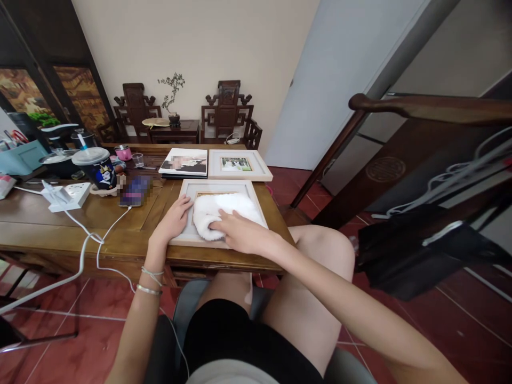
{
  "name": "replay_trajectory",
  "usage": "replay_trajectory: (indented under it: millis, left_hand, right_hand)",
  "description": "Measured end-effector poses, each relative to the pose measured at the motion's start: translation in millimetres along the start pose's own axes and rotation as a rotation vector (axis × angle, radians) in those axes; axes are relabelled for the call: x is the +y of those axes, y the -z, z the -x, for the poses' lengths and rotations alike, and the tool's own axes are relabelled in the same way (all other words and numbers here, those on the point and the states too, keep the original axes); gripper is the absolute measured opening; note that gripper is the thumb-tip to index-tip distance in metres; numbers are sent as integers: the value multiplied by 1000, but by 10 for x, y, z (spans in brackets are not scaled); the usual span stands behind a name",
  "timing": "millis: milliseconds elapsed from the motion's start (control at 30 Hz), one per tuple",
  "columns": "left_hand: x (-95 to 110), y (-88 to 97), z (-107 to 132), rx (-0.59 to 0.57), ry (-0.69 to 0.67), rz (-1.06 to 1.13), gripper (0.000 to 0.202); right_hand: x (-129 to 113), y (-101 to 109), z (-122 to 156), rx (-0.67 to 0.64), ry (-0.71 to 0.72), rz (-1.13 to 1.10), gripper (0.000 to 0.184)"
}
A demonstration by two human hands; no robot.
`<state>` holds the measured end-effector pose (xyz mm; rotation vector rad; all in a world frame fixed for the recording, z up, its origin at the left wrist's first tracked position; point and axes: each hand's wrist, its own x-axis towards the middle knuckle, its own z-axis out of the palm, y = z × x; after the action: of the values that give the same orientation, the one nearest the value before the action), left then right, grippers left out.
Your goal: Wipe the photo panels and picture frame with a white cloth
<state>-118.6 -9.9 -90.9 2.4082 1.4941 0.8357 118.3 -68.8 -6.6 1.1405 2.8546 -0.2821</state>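
Observation:
A light wooden picture frame (188,188) lies flat on the wooden table (120,234) in front of me. A white fluffy cloth (218,210) covers most of its glass. My right hand (236,232) presses flat on the near part of the cloth, fingers stretched out toward the left. My left hand (174,218) rests on the frame's left edge, fingers spread and laid flat, holding the frame down. Bracelets circle my left wrist.
Behind the frame lie a second framed photo (238,164) and a photo album (184,162). To the left are a phone (136,191), a dark lidded cup (97,168), a white power strip (68,196) with trailing cables, and a pink cup. A dark wooden chair (420,176) stands at right.

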Motion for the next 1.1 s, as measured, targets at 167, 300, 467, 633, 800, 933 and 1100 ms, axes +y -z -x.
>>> replay_trajectory:
  millis: [167,300,467,633,800,933,1100]
  left_hand:
    - [7,10,-2,-10,7,-7,47]
    - [12,15,1,-17,0,-7,47]
    - [-2,7,0,0,-1,0,45]
    - [19,4,-14,13,-7,-19,45]
    - [41,-1,-18,25,-11,-41,46]
    - [26,-6,-24,27,-18,-32,46]
    - [44,4,-28,63,0,7,46]
  right_hand:
    - [366,-161,-375,192,-82,68,58]
    - [619,-180,-670,307,-129,125,58]
    - [497,-195,-690,224,-106,167,61]
    - [81,-77,-218,64,36,68,55]
    - [-155,87,157,-15,79,-25,53]
    - [-47,-13,29,21,34,-25,56]
    - [274,-171,-417,156,-94,103,60]
